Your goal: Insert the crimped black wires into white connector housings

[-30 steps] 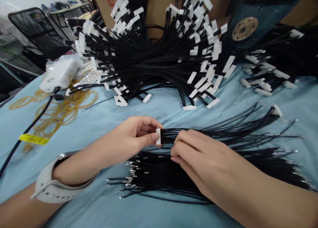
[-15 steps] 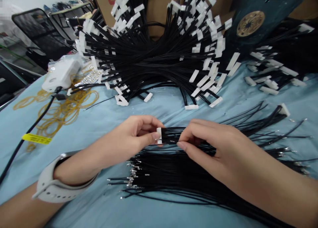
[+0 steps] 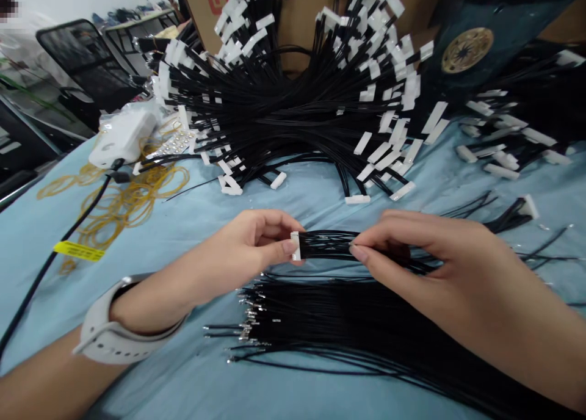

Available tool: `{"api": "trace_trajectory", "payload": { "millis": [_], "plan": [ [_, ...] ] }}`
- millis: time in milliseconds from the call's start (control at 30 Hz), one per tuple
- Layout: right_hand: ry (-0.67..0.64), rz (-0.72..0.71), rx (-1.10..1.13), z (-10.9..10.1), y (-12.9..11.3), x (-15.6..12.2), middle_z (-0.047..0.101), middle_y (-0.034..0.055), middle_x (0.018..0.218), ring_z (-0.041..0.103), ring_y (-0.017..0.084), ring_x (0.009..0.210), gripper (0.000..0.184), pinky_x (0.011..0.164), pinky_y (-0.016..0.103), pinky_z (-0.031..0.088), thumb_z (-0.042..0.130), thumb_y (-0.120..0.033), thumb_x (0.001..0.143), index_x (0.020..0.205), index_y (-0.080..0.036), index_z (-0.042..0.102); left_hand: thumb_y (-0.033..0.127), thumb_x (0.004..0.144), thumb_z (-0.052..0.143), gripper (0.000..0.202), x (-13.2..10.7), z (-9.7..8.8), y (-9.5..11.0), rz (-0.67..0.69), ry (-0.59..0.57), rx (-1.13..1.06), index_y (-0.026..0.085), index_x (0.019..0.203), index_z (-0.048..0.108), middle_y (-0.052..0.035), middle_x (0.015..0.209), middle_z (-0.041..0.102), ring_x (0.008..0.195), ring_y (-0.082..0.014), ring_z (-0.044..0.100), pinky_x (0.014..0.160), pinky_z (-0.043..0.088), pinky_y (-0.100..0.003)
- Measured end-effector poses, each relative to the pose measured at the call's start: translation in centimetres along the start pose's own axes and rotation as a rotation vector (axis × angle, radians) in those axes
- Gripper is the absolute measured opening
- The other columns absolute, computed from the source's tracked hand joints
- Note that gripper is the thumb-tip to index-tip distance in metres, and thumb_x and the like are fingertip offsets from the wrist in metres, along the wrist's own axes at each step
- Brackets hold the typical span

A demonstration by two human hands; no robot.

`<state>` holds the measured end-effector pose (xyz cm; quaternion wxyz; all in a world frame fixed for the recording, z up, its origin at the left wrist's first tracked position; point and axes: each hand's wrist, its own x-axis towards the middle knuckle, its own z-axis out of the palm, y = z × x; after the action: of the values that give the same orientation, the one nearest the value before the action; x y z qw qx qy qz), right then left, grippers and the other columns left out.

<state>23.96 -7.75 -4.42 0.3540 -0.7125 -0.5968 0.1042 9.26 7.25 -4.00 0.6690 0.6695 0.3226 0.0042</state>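
Observation:
My left hand (image 3: 247,249) pinches a small white connector (image 3: 295,246) between thumb and fingers; a white watch (image 3: 110,328) sits on that wrist. A bundle of black wires (image 3: 325,245) runs from the connector to the right. My right hand (image 3: 430,261) is closed around those wires a little right of the connector. Below both hands lies a loose pile of black wires with bare metal terminals (image 3: 320,322) on the light blue cloth (image 3: 293,383).
A large heap of finished black harnesses with white connectors (image 3: 297,102) fills the back, in front of a cardboard box (image 3: 302,11). More harnesses (image 3: 513,139) lie at right. Yellow rubber bands (image 3: 123,194), a white charger (image 3: 123,136) and a black cable (image 3: 50,258) lie at left.
My right hand has slid to the right along the wire bundle, away from the connector, and lifted slightly. My left hand has kept its pinch on the connector.

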Motion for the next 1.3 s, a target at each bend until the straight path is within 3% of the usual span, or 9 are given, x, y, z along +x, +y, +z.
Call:
{"api": "trace_trajectory", "payload": {
  "millis": [367,833,967,1133,1300],
  "plan": [
    [-0.057,-0.022,-0.006,-0.1,0.4,0.1,0.058,-0.0037,0.062,0.052,0.007,0.055,0.017,0.048,0.019,0.039,0.054,-0.010,0.077,0.064,-0.018,0.059,0.013,0.082,0.061,0.007,0.2,-0.3,0.0,-0.016,0.037,0.028,0.014,0.088,0.062,0.0034,0.069,0.068,0.065,-0.0067,0.063,0.062,0.046,-0.013],
    [-0.084,-0.028,0.009,-0.1,0.5,0.4,0.058,-0.0026,0.061,0.053,0.010,0.055,0.019,0.047,0.023,0.040,0.054,-0.008,0.077,0.062,-0.018,0.059,0.016,0.082,0.062,0.006,0.0,-0.3,0.2,-0.021,0.033,0.024,0.014,0.087,0.060,0.0012,0.071,0.067,0.069,-0.0119,0.063,0.068,0.045,-0.022],
    [-0.077,-0.107,-0.026,-0.1,0.7,0.4,0.057,-0.0031,0.062,0.052,0.008,0.056,0.018,0.051,0.021,0.040,0.054,-0.004,0.077,0.065,-0.017,0.058,0.013,0.081,0.060,0.005,0.0,-0.2,0.3,-0.038,0.034,0.021,0.013,0.086,0.059,0.0017,0.069,0.065,0.068,-0.0112,0.063,0.069,0.045,-0.022],
    [-0.042,-0.342,-0.184,-0.5,1.4,0.5,0.058,0.0015,0.069,0.054,0.010,0.060,0.017,0.055,0.024,0.041,0.051,-0.006,0.083,0.074,-0.014,0.063,0.017,0.082,0.061,0.007,-0.1,-0.2,0.1,-0.016,0.017,0.008,0.014,0.088,0.059,0.0018,0.071,0.066,0.070,-0.0112,0.063,0.069,0.045,-0.021],
    [0.001,-0.438,-0.305,-0.4,2.1,0.4,0.059,0.0043,0.071,0.055,0.014,0.062,0.018,0.058,0.027,0.042,0.049,-0.007,0.087,0.078,-0.013,0.064,0.017,0.081,0.061,0.008,-0.1,-0.4,0.0,-0.001,0.004,0.013,0.014,0.088,0.060,0.0014,0.072,0.067,0.070,-0.0113,0.063,0.069,0.046,-0.021]
  ]
}}
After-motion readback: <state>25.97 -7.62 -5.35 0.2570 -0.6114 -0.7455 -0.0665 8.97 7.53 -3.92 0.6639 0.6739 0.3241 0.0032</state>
